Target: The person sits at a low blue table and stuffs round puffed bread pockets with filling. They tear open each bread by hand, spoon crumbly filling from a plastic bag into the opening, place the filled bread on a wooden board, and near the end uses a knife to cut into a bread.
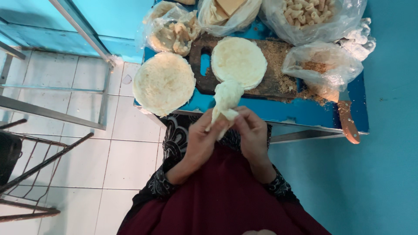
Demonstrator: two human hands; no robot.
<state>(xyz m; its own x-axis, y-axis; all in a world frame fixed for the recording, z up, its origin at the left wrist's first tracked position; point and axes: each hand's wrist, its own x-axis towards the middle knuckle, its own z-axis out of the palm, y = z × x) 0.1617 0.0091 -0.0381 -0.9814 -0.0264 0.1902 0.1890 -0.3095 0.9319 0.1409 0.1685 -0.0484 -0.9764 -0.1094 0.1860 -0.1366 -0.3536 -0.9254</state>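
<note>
Between my two hands, just in front of my chest and at the near edge of the blue table (pixel 305 114), I hold a rolled pale wrapper (pixel 226 102). Its long axis runs away from me, slightly tilted to the left at the near end: the narrow tail sits low between my fingers, and the fuller, puffed end points up toward the round stack of wrappers (pixel 239 62) lying on the dark wooden board (pixel 274 82). That far end overlaps the stack's near rim in this view; I cannot tell whether it touches it.

My left hand (pixel 201 139) is closed narrowly, thumb and fingers pinching the lower left side of the roll. My right hand (pixel 253 132) is likewise pinched, gripping the tail from the right, its fingertips meeting the left hand's around the same spot. Both hands sit equally near the roll; neither has a free finger spread.

A second round stack (pixel 164 83) lies to the left of the board, just beside it, nearer my left hand. A knife with a brown handle (pixel 348 122) hangs over the table edge well to my right, apart from both hands. Clear bags of food (pixel 320 17) sit at the far side.
</note>
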